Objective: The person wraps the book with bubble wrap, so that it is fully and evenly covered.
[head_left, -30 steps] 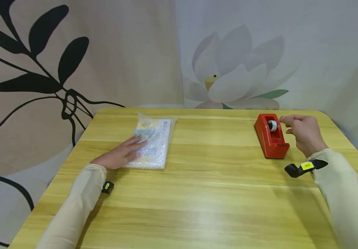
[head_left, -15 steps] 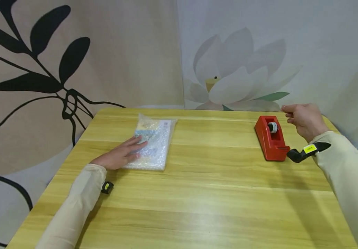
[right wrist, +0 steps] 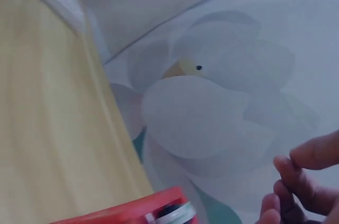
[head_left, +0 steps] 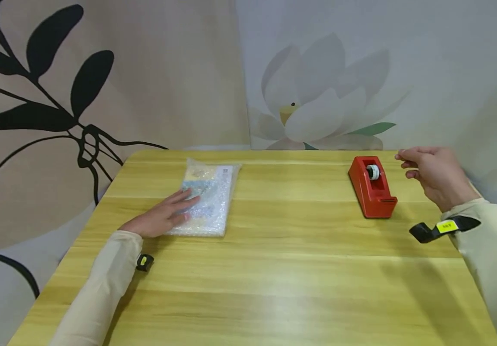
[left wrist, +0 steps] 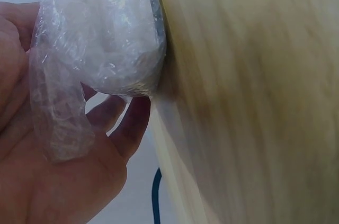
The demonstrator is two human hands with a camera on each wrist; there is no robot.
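My left hand (head_left: 162, 214) rests with spread fingers on a flat package in bubble wrap (head_left: 213, 204), on the left half of the table. In the left wrist view, the clear wrap (left wrist: 106, 33) bulges at the package's edge beside the palm. To the right stands a red tape dispenser (head_left: 373, 202), its white-cored tape roll (head_left: 373, 172) seated inside. My right hand (head_left: 440, 175) is raised just right of the dispenser. Its thumb and index fingertips (right wrist: 284, 167) meet in a pinch; no tape can be made out between them.
Both things stand on a light wooden table (head_left: 291, 269) whose far edge meets a wall (head_left: 179, 72) printed with dark leaves and a pale flower. A black wrist camera (head_left: 442, 229) juts from the right sleeve, a little right of the dispenser.
My right hand has moved away from beside the tape roll, to the right and slightly up. The left hand has stayed on the package. The head view has shifted slightly.
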